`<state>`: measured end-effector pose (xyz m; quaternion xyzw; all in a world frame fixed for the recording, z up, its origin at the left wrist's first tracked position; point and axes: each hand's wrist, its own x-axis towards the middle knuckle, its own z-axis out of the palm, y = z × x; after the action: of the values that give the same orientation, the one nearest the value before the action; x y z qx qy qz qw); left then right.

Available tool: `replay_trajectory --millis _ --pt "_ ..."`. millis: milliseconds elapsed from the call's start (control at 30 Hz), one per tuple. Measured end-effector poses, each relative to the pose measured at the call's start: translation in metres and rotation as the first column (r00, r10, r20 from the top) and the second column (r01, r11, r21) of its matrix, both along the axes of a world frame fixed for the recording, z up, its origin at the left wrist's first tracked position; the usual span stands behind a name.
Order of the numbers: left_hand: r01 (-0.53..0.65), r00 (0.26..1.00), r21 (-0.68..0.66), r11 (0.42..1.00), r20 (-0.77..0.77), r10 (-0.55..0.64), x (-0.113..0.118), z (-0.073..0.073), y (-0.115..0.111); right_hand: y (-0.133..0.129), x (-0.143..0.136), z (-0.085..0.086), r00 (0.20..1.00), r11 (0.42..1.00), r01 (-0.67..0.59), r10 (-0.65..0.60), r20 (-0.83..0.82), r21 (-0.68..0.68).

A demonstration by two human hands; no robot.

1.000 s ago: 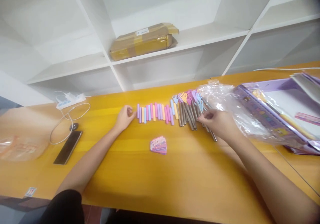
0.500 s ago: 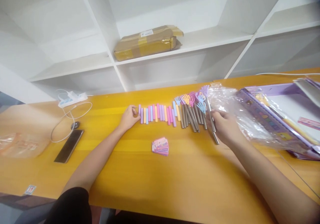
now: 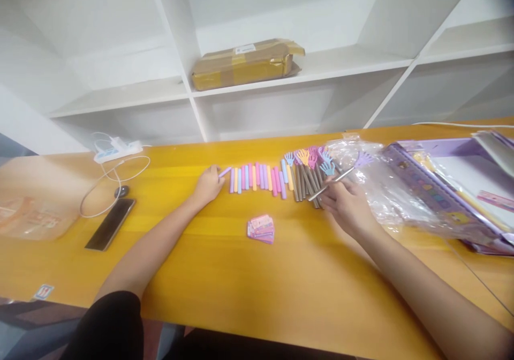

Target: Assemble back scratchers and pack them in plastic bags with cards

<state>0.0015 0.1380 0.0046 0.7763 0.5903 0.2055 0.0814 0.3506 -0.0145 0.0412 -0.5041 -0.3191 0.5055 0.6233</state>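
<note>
Since the frame half a second ago, the back scratcher (image 3: pixel 344 175) in the right hand (image 3: pixel 346 204) has swung round to a slant, and at the left hand (image 3: pixel 209 185) a purple stick (image 3: pixel 225 172) has tipped out of line with the row of sticks (image 3: pixel 257 177). Nearest on the table (image 3: pixel 241 285) lies a small stack of cards (image 3: pixel 261 229), well apart from both hands. Beyond it, the right fingers are closed around the scratcher's metal handle; its bare end points near left, across the pile of scratchers (image 3: pixel 305 183), its purple head far right. The left fingers are narrowed on the stick, whose long axis also runs near left to far right (the two slants look much alike). Row and pile sit between the hands, each hand nearest its own piece. Farther right, clear plastic wrap (image 3: pixel 385 194) spreads beside a purple box (image 3: pixel 433 188). Farthest, a taped parcel (image 3: pixel 244 68) rests on the white shelf (image 3: pixel 345 54).
</note>
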Motion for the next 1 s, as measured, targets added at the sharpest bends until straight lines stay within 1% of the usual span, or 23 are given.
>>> replay_trajectory --millis 100,167,233,300,367,400,467,533,567,633,667,700,733,767,900,1000 --pt "0.007 0.999 -0.014 1.0 -0.032 -0.008 -0.003 0.005 0.001 -0.006 -0.009 -0.001 0.998 0.997 -0.064 0.065 -0.022 0.037" --pt "0.0 1.0 -0.022 1.0 -0.029 0.0 -0.004 0.014 -0.001 -0.01 -0.015 -0.001 0.994 0.993 -0.105 0.107 -0.037 0.046" --pt "-0.012 1.0 -0.014 1.0 -0.006 0.012 -0.004 0.027 -0.01 -0.014 -0.021 0.001 0.99 0.991 -0.126 0.129 -0.057 0.043" --pt "0.015 1.0 0.003 1.0 0.025 -0.015 -0.001 0.039 -0.03 -0.019 -0.028 0.003 0.982 0.986 -0.165 0.168 -0.086 0.039" --pt "0.18 0.981 0.008 0.984 0.069 -0.18 0.004 0.047 -0.061 -0.023 -0.036 0.004 0.967 0.973 -0.227 0.231 -0.108 0.05" --pt "0.266 0.96 -0.01 0.964 0.092 -0.264 0.006 0.048 -0.079 -0.026 -0.04 0.003 0.957 0.963 -0.261 0.266 -0.111 0.061" --pt "0.414 0.904 -0.043 0.909 0.141 -0.405 0.009 0.043 -0.114 -0.031 -0.046 -0.002 0.945 0.948 -0.305 0.313 -0.095 0.091" --pt "0.498 0.853 0.008 0.867 0.176 -0.492 0.008 0.029 -0.141 -0.038 -0.049 -0.009 0.944 0.942 -0.318 0.325 -0.055 0.107" --pt "0.518 0.834 0.063 0.853 0.183 -0.52 0.008 0.021 -0.15 -0.041 -0.049 -0.013 0.944 0.94 -0.324 0.328 -0.024 0.103" --pt "0.653 0.736 0.134 0.745 0.117 -0.666 0.005 0.006 -0.159 -0.047 -0.046 -0.019 0.941 0.937 -0.338 0.335 0.048 0.086" --pt "0.691 0.697 0.171 0.702 0.1 -0.71 0.005 0.001 -0.159 -0.05 -0.044 -0.022 0.937 0.935 -0.345 0.339 0.08 0.081" --pt "0.721 0.663 0.196 0.665 0.084 -0.744 0.005 -0.003 -0.158 -0.052 -0.042 -0.024 0.935 0.934 -0.348 0.339 0.106 0.084" --pt "0.734 0.646 0.209 0.646 0.079 -0.759 0.006 -0.005 -0.156 -0.054 -0.041 -0.025 0.935 0.934 -0.345 0.334 0.121 0.094" --pt "0.735 0.645 0.202 0.648 0.086 -0.759 0.007 -0.005 -0.153 -0.055 -0.04 -0.025 0.938 0.935 -0.336 0.323 0.127 0.109" --pt "0.709 0.683 0.075 0.701 0.175 -0.709 0.011 0.002 -0.146 -0.06 -0.04 -0.025 0.95 0.945 -0.301 0.285 0.13 0.127" --pt "0.707 0.683 0.065 0.704 0.193 -0.704 0.011 0.005 -0.145 -0.064 -0.042 -0.027 0.948 0.946 -0.304 0.289 0.134 0.11"
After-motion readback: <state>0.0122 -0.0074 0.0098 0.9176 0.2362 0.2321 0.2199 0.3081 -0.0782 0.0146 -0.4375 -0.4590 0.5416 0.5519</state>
